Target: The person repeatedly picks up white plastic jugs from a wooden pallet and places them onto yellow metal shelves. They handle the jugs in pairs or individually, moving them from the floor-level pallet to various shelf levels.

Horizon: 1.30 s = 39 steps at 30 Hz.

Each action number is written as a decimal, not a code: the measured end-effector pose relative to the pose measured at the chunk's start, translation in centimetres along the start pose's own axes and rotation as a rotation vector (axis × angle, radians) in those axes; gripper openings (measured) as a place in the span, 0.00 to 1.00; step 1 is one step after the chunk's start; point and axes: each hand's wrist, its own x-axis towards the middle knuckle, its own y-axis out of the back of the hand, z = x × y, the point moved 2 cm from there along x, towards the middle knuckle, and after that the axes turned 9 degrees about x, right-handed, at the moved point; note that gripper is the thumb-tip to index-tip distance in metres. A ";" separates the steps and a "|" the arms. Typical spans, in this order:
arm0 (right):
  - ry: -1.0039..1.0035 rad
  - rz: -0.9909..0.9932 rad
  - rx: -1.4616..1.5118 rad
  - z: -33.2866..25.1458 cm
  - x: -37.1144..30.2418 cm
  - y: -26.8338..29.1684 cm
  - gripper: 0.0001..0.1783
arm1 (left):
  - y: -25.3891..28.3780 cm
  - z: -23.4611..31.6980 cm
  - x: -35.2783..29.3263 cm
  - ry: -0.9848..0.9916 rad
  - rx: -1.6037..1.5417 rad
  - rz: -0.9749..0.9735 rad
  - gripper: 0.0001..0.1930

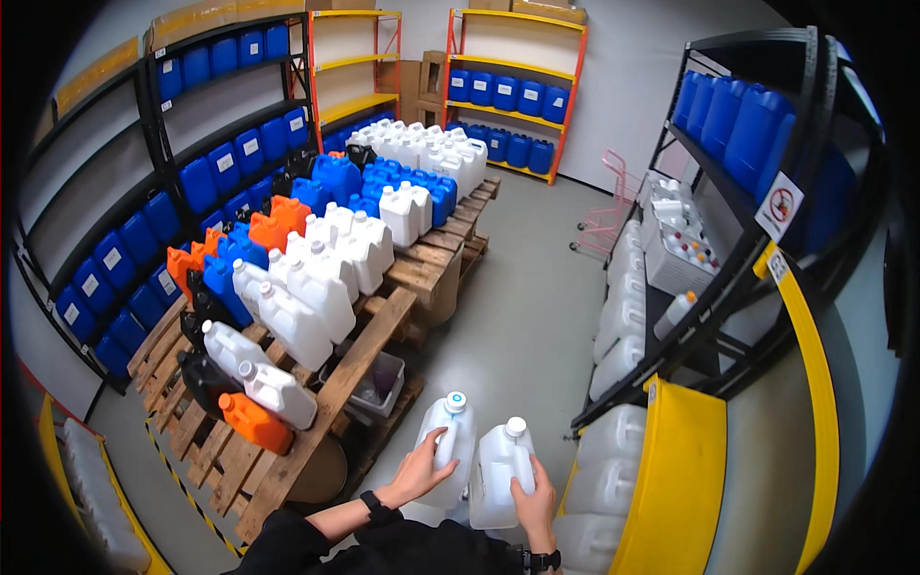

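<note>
In front of me are two white plastic jugs side by side. My left hand point(420, 476) grips the left jug point(462, 443), a translucent one with a blue mark on its white cap. Its thumb and index finger lie against the side, and its lower part is partly hidden behind my hand. Wrapped around the right side of the other jug point(491, 479) is my right hand point(537, 500), its thumb on the front by the handle. This jug has a plain white cap and leans slightly. Both caps are on.
Wooden pallets point(391, 321) at left bear white, blue, orange and black jugs. A grey bin point(381, 385) sits beneath the near pallet edge. Blue canisters fill black shelves point(172, 144) left and right. A yellow guard point(676, 479) stands close on my right; a pink trolley point(613, 206) is farther off.
</note>
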 end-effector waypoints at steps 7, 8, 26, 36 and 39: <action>0.080 -0.159 -0.061 -2.2 18.8 -1.5 0.36 | 2.4 2.1 14.5 0.088 0.013 0.140 0.40; 0.092 -0.187 -0.069 -2.3 21.1 -2.0 0.36 | 2.7 2.2 16.3 0.098 -0.006 0.169 0.40; 0.333 -0.559 -0.235 -4.9 62.4 -23.3 0.35 | 9.4 -9.2 50.2 0.329 -0.196 0.520 0.43; 0.600 -0.760 -0.147 -7.9 80.6 -34.8 0.33 | 12.8 -13.1 65.5 0.474 -0.227 0.794 0.44; 0.666 -0.814 -0.113 -7.2 86.0 -38.0 0.33 | 12.9 -14.0 69.9 0.551 -0.212 0.849 0.44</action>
